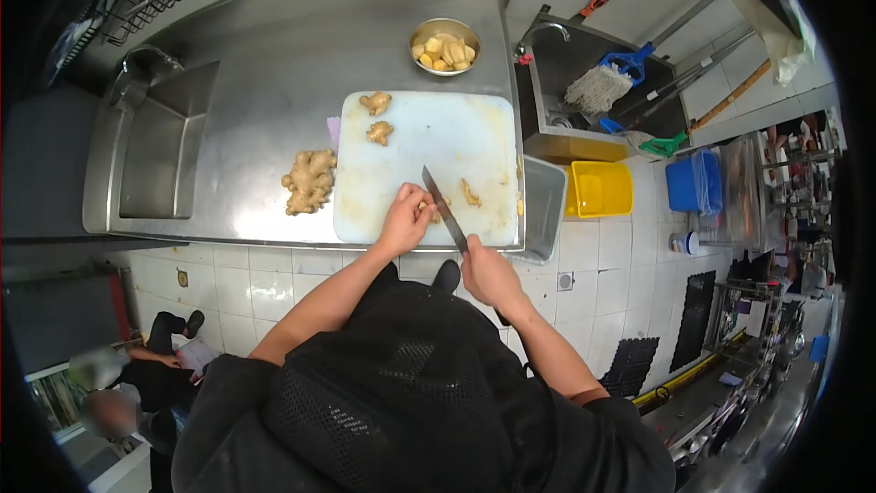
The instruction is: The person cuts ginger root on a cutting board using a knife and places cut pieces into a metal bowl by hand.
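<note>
A white cutting board lies on the steel counter in front of me. My right hand is wrapped round the handle of a knife, whose blade points away over the board. Close beside the blade, my left hand has its fingers curled on a small piece of ginger, mostly hidden by them. Ginger scraps lie right of the knife. Two ginger knobs, one upper and one lower, rest at the board's upper left. A large ginger root sits just left of the board.
Behind the board stands a metal bowl of pale yellow peeled pieces. A sink is at far left. At right are a grey bin, a yellow tub and a mop sink. Another person is at lower left.
</note>
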Demonstrator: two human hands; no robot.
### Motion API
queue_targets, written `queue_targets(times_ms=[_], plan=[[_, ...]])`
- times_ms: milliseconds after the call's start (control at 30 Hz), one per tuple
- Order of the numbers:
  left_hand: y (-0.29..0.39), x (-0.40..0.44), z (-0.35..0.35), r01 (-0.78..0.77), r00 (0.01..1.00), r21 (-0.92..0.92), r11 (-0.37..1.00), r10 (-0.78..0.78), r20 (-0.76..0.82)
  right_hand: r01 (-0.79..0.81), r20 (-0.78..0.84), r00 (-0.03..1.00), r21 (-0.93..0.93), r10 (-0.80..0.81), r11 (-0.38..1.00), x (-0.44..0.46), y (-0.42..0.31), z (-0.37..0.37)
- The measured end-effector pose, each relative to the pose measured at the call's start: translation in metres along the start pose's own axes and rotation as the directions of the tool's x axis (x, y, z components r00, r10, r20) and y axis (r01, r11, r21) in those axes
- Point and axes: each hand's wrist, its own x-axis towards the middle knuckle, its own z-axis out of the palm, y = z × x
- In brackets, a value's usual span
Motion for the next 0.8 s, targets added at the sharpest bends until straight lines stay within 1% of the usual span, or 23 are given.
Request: queue_targets(times_ms=[67, 133, 167, 233, 267, 300, 333, 367, 400, 433, 467, 500, 533, 600, 733, 800], plan=[[0.001, 0.001, 0.001, -0.006, 1.0, 0.017, 1.0, 0.006, -0.003, 0.003, 0.024, 1.0, 0.054, -0.004, 0.999, 0.002, 0.007, 0.01], [0.001, 0.0, 0.002, 0.017, 1.0, -0.024, 1.0, -0.018, -0.006, -0.006, 0.004, 1.0, 0.057, 0.006, 0.998, 0.02, 0.01, 0.032], [0.001, 0.0, 0.002, 0.015, 1.0, -0.024, 1.0, -0.016, -0.007, 0.014, -0.009, 1.0, 0.045, -0.013, 0.999, 0.033, 0.008, 0.037], [0.001, 0.001, 0.001, -0.009, 1.0, 0.038, 0.999, 0.01, -0.026, 0.043, -0.035, 0.999, 0.036, -0.041, 0.998, 0.055, 0.015, 0.04], [0.002, 0.003, 0.0, -0.016, 0.999, 0.047, 0.999, 0.018, -0.032, 0.066, -0.056, 0.997, 0.091, -0.061, 0.994, 0.065, 0.022, 0.039], [0.003, 0.0, -0.001, -0.01, 0.999, 0.096, 0.995, 0.013, -0.029, 0.086, -0.071, 0.995, 0.148, -0.076, 0.985, 0.067, 0.023, 0.036], [0.005, -0.001, -0.001, -0.006, 0.999, 0.143, 0.99, 0.011, -0.032, 0.096, -0.072, 0.994, 0.149, -0.086, 0.984, 0.067, 0.025, 0.032], [0.007, -0.004, 0.001, 0.038, 0.998, 0.145, 0.989, -0.03, -0.053, 0.058, -0.052, 0.997, 0.113, -0.053, 0.992, 0.063, 0.028, 0.028], [0.009, -0.005, 0.002, 0.048, 0.997, 0.149, 0.988, -0.038, -0.065, 0.018, -0.026, 1.0, 0.077, -0.017, 0.997, 0.056, 0.027, 0.024], [0.011, -0.007, 0.002, 0.055, 0.996, 0.147, 0.988, -0.045, -0.07, 0.029, -0.013, 1.0, 0.078, -0.028, 0.997, 0.048, 0.025, 0.019], [0.013, -0.008, 0.002, 0.061, 0.996, 0.144, 0.988, -0.05, -0.08, 0.007, 0.0, 1.0, 0.058, -0.007, 0.998, 0.042, 0.022, 0.011], [0.012, -0.007, 0.005, 0.021, 0.992, 0.146, 0.989, -0.003, -0.126, -0.015, 0.01, 1.0, 0.037, 0.014, 0.999, 0.037, 0.019, 0.004], [0.01, -0.006, 0.007, 0.03, 0.99, 0.147, 0.989, -0.009, -0.14, -0.003, 0.02, 1.0, 0.033, 0.002, 0.999, 0.033, 0.018, -0.001], [0.01, -0.005, 0.01, -0.063, 0.975, 0.275, 0.959, 0.117, -0.188, 0.018, 0.063, 0.998, 0.024, -0.019, 1.0, 0.024, 0.016, -0.01], [0.013, -0.009, 0.017, -0.017, 0.97, 0.27, 0.963, 0.082, -0.231, -0.002, 0.111, 0.994, 0.049, -0.004, 0.999, 0.009, 0.01, -0.015], [0.013, -0.012, 0.02, 0.04, 0.969, 0.253, 0.967, 0.024, -0.244, -0.012, 0.125, 0.992, 0.066, 0.003, 0.998, 0.005, 0.01, -0.012]])
